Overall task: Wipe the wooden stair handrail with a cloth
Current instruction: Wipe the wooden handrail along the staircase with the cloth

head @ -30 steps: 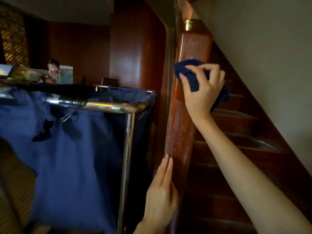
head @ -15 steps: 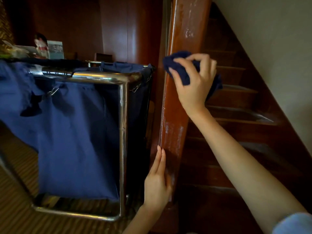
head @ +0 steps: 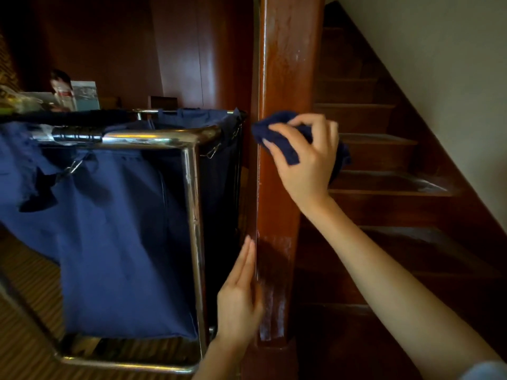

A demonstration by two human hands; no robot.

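well, right hand (head: 307, 165) grips the cloth (head: 275, 119) against the handrail (head: 285, 78); left hand (head: 238, 305) below rests flat on it. left of both, a blue laundry bag (head: 115, 229), contents hidden.

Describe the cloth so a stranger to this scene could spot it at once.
Find the broad reddish wooden handrail in the middle, beside the stairs. Partway up it, the right hand grips a dark blue cloth against the wood. Unlike the big blue bag hanging on the chrome frame, it is small and bunched.

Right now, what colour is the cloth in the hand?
Dark navy blue cloth, seen in the head view.
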